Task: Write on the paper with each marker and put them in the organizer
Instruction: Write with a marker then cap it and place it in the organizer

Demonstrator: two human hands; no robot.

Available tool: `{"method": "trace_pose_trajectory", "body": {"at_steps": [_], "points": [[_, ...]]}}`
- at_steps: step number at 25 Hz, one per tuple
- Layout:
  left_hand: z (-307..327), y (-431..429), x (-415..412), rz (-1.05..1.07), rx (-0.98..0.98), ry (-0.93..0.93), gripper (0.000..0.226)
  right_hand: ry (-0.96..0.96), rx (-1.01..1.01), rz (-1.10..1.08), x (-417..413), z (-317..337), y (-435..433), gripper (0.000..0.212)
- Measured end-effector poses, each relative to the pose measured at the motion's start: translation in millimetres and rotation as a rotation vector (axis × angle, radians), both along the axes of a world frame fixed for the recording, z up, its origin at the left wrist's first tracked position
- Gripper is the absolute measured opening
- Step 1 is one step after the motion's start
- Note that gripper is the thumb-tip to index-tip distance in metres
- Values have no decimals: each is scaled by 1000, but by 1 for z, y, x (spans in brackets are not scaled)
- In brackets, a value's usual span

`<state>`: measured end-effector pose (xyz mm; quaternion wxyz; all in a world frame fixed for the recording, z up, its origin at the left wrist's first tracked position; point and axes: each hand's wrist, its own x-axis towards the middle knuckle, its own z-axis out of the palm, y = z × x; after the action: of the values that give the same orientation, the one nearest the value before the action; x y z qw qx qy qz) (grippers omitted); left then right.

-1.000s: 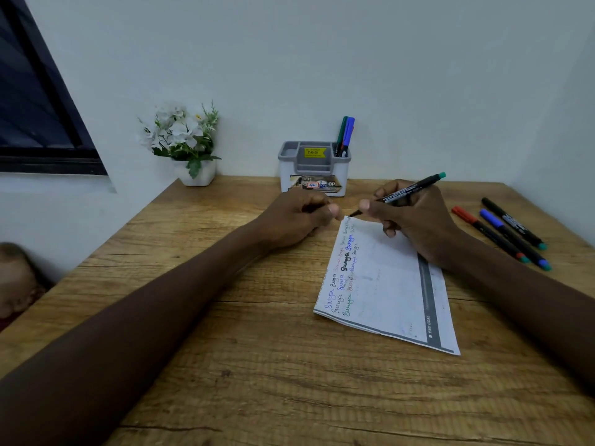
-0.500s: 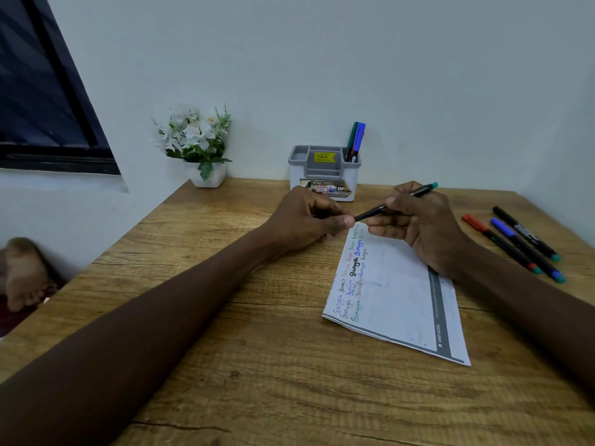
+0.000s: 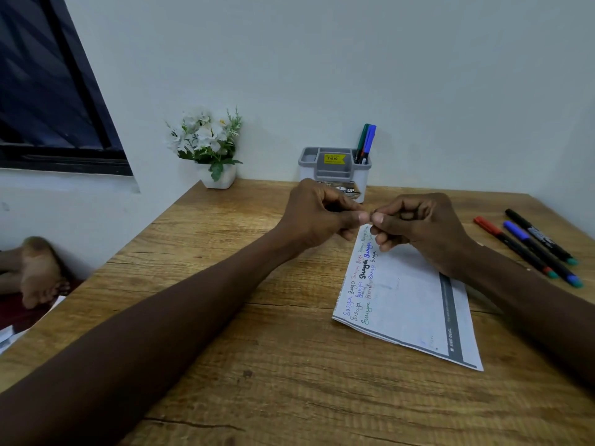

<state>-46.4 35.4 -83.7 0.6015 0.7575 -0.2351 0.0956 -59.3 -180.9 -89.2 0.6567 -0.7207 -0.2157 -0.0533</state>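
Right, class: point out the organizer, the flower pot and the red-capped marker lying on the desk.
organizer (image 3: 335,170): head view, on its grey front below the yellow sticker.
flower pot (image 3: 222,180): head view, on its white front face.
red-capped marker (image 3: 512,246): head view, on its dark barrel, midway along.

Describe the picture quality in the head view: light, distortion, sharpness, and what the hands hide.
Head view: soft, even light, no glare on the table; wide-angle bending tilts the window frame; handwriting on the paper is too small to read surely; left hand and right hand meet and hide the marker in their grip.
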Motion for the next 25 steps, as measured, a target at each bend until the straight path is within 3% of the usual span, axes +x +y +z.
{"method": "trace_pose_trajectory", "body": {"at_steps": [3,5,8,10,12,14,16,20,25], "points": [[-3,-3,-1,5,39,-44,17,-67,-124,-32,3,1,-3,17],[-2,-2,-1,13,70,-51,20,-276,-397,-75,7,5,-7,12],[1,2,-1,41,136,-59,35,-663,-891,-184,10,4,-3,22],[-1,7,0,42,98,-26,53,-727,-992,-236,12,6,-2,26],[-2,9,0,60,48,11,57,-662,-895,-248,16,13,-6,21],[-6,11,3,150,201,-88,49,-515,-683,-277,19,24,-9,26],[-9,10,4,146,394,-179,37,-438,-500,-344,22,36,-5,45],[-10,9,4,40,578,-177,39,-482,-264,-424,51,62,9,80],[-12,10,6,-19,561,-199,32,-567,-253,-529,93,81,41,69]]}}
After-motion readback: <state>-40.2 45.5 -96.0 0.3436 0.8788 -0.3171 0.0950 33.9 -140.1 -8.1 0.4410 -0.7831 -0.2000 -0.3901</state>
